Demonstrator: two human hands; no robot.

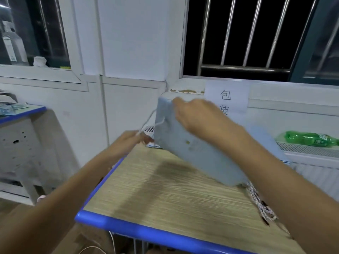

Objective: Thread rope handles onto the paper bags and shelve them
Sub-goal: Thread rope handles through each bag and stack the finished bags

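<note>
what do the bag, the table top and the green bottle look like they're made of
Bag: pale blue paper, matte, folded flat, held stiff.
Table top: likely wood-look laminate, judging by its printed grain, with a glossy blue plastic-looking edge.
Green bottle: clear green plastic, shiny; light passes through it.

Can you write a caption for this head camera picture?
Right hand holds a pale blue paper bag above the table; left hand pulls its white rope.

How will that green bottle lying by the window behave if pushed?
The green bottle lies on its side, so it would probably roll. It looks like thin plastic, likely light and easily dented. Its contents cannot be told.
</note>
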